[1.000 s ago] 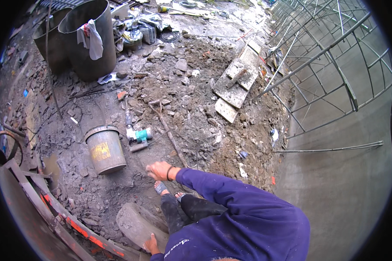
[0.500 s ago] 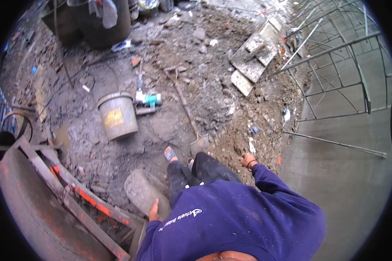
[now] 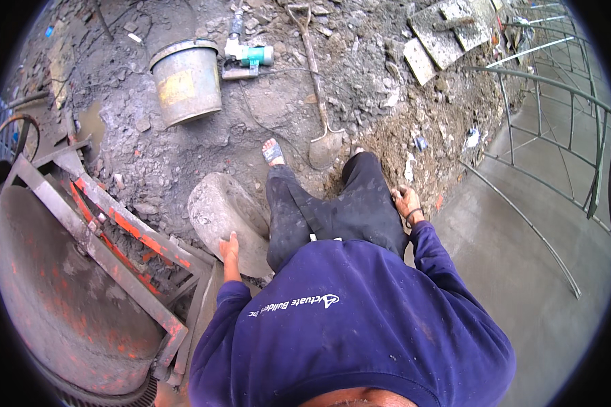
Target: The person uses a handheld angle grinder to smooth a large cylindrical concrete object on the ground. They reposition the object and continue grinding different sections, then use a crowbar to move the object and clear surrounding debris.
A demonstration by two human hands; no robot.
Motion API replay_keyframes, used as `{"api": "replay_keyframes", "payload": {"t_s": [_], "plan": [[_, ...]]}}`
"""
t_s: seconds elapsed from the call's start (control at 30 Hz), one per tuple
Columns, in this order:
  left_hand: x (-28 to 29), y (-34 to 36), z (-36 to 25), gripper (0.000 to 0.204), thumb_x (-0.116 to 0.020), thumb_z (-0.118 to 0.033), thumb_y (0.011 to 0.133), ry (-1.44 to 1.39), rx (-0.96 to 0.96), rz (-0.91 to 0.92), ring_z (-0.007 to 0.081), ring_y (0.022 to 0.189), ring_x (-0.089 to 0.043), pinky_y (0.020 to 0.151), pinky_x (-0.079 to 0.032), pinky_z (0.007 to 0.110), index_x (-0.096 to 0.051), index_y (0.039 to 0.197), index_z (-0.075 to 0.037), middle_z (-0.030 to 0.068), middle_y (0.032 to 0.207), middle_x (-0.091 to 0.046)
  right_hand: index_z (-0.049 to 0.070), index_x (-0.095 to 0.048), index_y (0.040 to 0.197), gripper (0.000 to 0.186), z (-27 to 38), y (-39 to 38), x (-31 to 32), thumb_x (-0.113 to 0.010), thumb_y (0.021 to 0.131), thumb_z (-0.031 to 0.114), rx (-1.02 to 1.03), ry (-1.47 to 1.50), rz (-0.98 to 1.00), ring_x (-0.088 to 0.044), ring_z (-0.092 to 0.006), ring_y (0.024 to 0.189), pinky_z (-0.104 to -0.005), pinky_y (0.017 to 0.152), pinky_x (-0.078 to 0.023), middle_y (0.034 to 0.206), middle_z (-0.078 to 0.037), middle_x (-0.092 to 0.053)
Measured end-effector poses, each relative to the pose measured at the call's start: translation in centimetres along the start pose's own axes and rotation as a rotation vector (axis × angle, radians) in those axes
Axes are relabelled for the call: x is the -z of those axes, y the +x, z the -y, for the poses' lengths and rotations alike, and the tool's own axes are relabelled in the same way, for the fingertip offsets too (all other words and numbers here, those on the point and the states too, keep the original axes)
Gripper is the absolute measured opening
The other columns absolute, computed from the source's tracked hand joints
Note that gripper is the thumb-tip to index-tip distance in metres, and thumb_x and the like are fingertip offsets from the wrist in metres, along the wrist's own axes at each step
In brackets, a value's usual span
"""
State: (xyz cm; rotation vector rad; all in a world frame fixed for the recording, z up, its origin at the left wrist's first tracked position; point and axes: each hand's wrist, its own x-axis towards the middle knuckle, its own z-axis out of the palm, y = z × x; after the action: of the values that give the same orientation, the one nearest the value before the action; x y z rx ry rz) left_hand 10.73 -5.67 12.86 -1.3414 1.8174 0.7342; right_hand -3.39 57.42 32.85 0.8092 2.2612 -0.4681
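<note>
Container of grey, cement-caked, rounded form [image 3: 214,197] touched by left hand [image 3: 229,249]; right hand [image 3: 406,202] just beside dark, dirt-marked trousers [image 3: 370,210].

Container stands ahead of left hand, beside the trousers' left leg; fingers lie on its near side, cannot tell if gripping. Right hand's fingers partly curled, palm hidden, cannot tell if holding anything. Orange-and-grey curved metal drum [image 3: 75,292] left of left hand. Grey round plastic bucket with yellow patch [image 3: 187,88] well ahead of left hand, near teal-and-white cylindrical machine [image 3: 256,55]. Wooden-handled metal shovel [image 3: 318,88] lies ahead, between both hands. Smooth grey concrete surface [image 3: 482,285] and thin dark metal-bar framework [image 3: 543,80] right of right hand.
</note>
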Motion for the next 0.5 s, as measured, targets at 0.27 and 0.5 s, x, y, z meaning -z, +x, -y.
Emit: {"api": "replay_keyframes", "payload": {"t_s": [0.27, 0.5], "plan": [[-6.3, -2.0, -17.2, 0.086, -0.070, -0.051, 0.097, -0.136, -0.484, 0.056, 0.0408, 0.143, -0.050, 0.119, -0.040, 0.046, -0.045, 0.150, 0.012, 0.0330, 0.152, -0.051, 0.016, -0.080, 0.100, 0.024, 3.5, 3.3, -0.6, -0.060, 0.095, 0.029, 0.293, -0.188, -0.021, -0.073, -0.0378, 0.101, -0.0490, 0.093, -0.058, 0.107, -0.016, -0.077], [-16.3, -4.9, -24.8, 0.081, -0.073, -0.041, 0.095, -0.142, -0.373, 0.268, 0.0391, 0.135, -0.058, 0.113, -0.045, 0.044, -0.046, 0.150, 0.011, 0.0315, 0.145, -0.058, 0.010, -0.074, 0.108, 0.027, 0.7, 15.8, -0.8, -0.063, 0.098, 0.032, 0.277, 0.024, 0.146, -0.070, -0.0431, 0.106, -0.0522, 0.092, -0.055, 0.106, -0.021, -0.075]]}}
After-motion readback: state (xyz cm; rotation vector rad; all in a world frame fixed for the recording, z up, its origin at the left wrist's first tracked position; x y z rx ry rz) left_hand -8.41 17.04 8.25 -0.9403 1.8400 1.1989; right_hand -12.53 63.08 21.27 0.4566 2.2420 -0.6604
